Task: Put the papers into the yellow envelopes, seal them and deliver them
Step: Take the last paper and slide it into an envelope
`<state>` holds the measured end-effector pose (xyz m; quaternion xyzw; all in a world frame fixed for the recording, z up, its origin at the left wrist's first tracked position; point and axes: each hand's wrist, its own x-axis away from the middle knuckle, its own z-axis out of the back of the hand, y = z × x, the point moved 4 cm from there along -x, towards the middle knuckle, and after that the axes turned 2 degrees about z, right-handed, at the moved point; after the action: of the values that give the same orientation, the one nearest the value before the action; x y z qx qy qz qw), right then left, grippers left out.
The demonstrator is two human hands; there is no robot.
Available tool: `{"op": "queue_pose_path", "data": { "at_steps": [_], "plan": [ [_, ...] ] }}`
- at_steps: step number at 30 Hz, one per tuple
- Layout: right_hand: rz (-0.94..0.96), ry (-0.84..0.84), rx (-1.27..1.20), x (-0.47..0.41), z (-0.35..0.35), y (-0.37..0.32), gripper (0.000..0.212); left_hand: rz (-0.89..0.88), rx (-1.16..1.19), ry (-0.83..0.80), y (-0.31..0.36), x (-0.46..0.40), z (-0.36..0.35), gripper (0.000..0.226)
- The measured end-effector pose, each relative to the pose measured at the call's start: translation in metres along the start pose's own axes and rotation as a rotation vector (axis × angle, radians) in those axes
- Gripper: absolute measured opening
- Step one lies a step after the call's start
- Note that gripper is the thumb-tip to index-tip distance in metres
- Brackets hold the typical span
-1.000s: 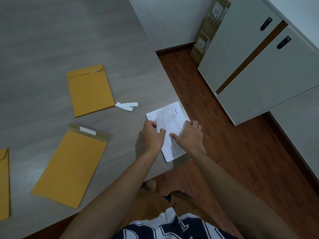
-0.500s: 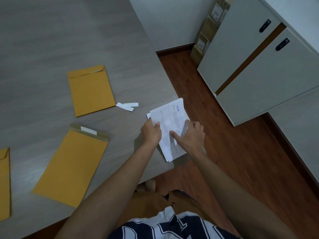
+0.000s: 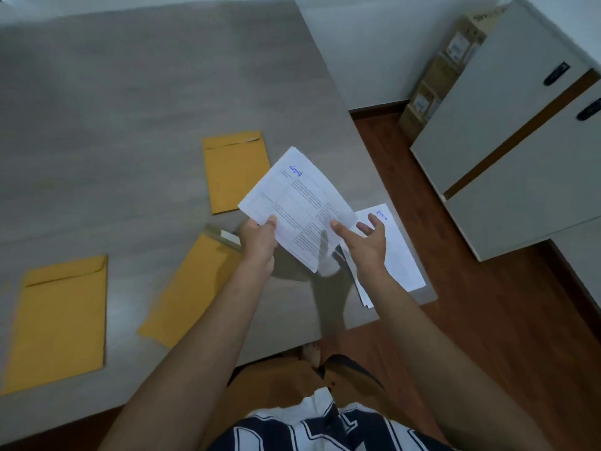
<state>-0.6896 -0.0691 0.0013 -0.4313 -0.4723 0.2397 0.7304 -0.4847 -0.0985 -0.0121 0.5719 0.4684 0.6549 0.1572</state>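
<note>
Three yellow envelopes lie flat on the grey table: the far envelope with its long axis running away from the person and its flap end farthest off, the middle envelope slanted with its open flap and white adhesive strip pointing up and to the right, and the near-left envelope with its flap end away from the person. The left hand pinches the lower left edge of a lifted sheet, thumb on top. That sheet is held above the table, tilted, its long axis running from lower right to upper left and its blue heading at the far end. The right hand is spread with fingers relaxed, gripping nothing; its index finger is at the sheet's right edge, and whether it touches is unclear. Beneath it a stack of papers rests at the table's right corner, partly hidden by the hand and wrist. The left hand covers part of the middle envelope's flap. The printed text is too small to read. Dark wood flooring, a white cabinet with black handles, and cardboard boxes against the wall fill the right.
</note>
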Motion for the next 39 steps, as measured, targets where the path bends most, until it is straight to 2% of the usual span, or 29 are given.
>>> {"op": "queue_pose_path", "data": {
  "at_steps": [3, 6, 10, 14, 17, 21, 25, 28, 32, 35, 39],
  "plan": [
    [-0.085, -0.076, -0.133, 0.014, -0.036, 0.002, 0.088, -0.020, 0.109, -0.019, 0.016, 0.000, 0.036, 0.026],
    [-0.094, -0.214, -0.217, 0.028, -0.072, 0.007, 0.060, -0.023, 0.184, -0.012, 0.025, -0.002, 0.072, 0.026],
    [-0.136, -0.411, -0.314, 0.050, -0.112, 0.016, 0.036, 0.002, 0.276, -0.019, 0.031, -0.003, 0.113, 0.023],
    [-0.077, -0.425, -0.242, 0.067, -0.133, 0.017, 0.017, 0.014, 0.274, -0.032, 0.035, -0.009, 0.156, 0.023],
    [0.086, -0.397, -0.090, 0.069, -0.140, 0.015, 0.023, -0.022, 0.181, -0.030, 0.045, -0.012, 0.193, 0.027],
    [0.233, -0.344, 0.044, 0.082, -0.140, 0.005, 0.024, -0.186, -0.298, -0.072, 0.066, -0.018, 0.228, 0.031],
    [0.334, -0.371, 0.128, 0.095, -0.137, 0.009, 0.022, -0.194, -0.515, -0.132, 0.066, -0.013, 0.230, 0.025],
    [0.291, -0.349, 0.211, 0.102, -0.137, 0.036, 0.024, -0.188, -0.565, -0.115, 0.038, -0.014, 0.232, 0.025],
    [0.188, -0.288, 0.308, 0.101, -0.138, 0.072, 0.038, -0.050, -0.569, -0.081, 0.006, -0.009, 0.234, 0.030],
    [0.139, -0.256, 0.313, 0.100, -0.139, 0.077, 0.048, -0.109, -0.501, -0.028, 0.010, -0.005, 0.231, 0.035],
    [0.163, -0.264, 0.351, 0.099, -0.137, 0.065, 0.040, -0.102, -0.496, -0.041, 0.015, -0.010, 0.225, 0.020]
  ]
}}
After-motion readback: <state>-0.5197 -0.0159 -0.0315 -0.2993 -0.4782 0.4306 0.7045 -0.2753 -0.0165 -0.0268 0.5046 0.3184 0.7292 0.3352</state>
